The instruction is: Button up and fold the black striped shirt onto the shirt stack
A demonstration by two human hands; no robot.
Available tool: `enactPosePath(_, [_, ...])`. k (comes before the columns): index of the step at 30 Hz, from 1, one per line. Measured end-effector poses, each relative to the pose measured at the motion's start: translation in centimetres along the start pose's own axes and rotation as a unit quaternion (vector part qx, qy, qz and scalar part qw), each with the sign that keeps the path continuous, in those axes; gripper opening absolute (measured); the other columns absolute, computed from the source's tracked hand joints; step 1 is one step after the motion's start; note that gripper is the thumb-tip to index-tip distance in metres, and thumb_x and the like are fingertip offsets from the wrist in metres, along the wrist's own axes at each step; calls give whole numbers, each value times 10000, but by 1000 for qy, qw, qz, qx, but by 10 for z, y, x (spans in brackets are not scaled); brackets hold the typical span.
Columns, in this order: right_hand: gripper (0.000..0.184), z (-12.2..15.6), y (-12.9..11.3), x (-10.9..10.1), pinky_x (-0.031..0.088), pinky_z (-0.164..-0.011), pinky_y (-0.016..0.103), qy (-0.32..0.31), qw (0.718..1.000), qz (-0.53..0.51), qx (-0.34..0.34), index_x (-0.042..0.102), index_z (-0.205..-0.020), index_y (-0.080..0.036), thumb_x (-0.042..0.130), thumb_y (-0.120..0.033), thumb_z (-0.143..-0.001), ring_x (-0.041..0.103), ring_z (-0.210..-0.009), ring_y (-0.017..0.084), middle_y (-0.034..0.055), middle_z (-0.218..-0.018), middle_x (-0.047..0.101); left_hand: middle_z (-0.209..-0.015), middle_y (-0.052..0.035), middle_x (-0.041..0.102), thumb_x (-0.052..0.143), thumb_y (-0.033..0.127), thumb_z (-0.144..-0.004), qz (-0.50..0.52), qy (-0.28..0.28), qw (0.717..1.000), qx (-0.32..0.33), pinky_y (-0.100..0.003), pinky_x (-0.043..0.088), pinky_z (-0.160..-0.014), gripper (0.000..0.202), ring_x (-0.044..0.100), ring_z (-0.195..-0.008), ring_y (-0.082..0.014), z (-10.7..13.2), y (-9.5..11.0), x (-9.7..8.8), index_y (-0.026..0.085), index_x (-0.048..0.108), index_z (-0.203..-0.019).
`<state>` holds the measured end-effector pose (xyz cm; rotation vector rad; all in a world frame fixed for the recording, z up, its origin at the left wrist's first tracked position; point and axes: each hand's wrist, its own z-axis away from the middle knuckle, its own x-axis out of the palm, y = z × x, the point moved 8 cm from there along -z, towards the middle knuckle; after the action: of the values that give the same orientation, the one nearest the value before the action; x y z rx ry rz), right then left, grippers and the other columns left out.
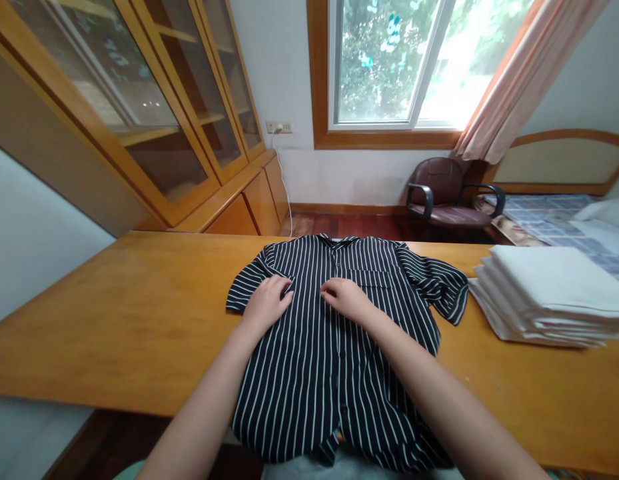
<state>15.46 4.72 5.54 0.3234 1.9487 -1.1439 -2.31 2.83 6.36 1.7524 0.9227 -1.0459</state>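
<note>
A black short-sleeved shirt with white stripes (309,360) lies face up, its collar at the far side and its hem hanging over the near table edge. My left hand (266,303) is over the chest near the sleeve on the left, fingers bent and thumb apart. Close to the button placket, my right hand (345,299) is over the shirt with loosely curled fingers and a small gap at the thumb. No cloth shows gathered in either hand. The sleeve on the right (436,283) is spread outward with creases, and the lower right side is wrinkled.
The shirt rests on a wooden table (114,313). A stack of folded white cloths or sheets (554,287) stands at the right. Beyond the table are a glass-door cabinet (189,100), a maroon armchair (439,187), a window (384,67) and a bed (544,213).
</note>
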Motion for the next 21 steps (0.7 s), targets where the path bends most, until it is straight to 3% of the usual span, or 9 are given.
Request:
enactPosePath(4, [128,-16,10,16,485,-768,295,20,998,-41,45,718,-846,-202,606,-154,-882,659,-797,177,29,-854,725,-1098,-112,642,575,360,-875,-56,-40,996,-59,-443,512,-879,236,593,-1039,-323,-17,-34,19,205,653,-1036])
enactPosePath(12, [123,-19,26,33,478,-768,287,58,992,-68,94,707,-864,-200,602,-136,-871,657,-804,175,24,-849,725,-923,-91,655,533,226,-822,-38,-56,996,-66,-382,498,-786,95,632,-869,-278,-29,-39,22,203,625,-828])
enactPosePath(17, [124,-11,21,32,488,-801,307,71,993,-63,63,704,-894,-213,588,-169,-893,652,-830,176,26,-882,718,-770,-38,669,560,230,-762,79,-32,991,-98,-321,473,-715,70,626,-751,-225,-42,-41,6,205,625,-751])
enactPosePath(21, [146,-6,27,23,509,-823,322,134,978,-148,63,688,-922,-220,550,-263,-942,661,-851,179,31,-925,719,-758,-9,686,609,349,-772,216,-8,968,-131,-293,469,-718,150,630,-751,-201,-57,-27,-2,203,639,-757])
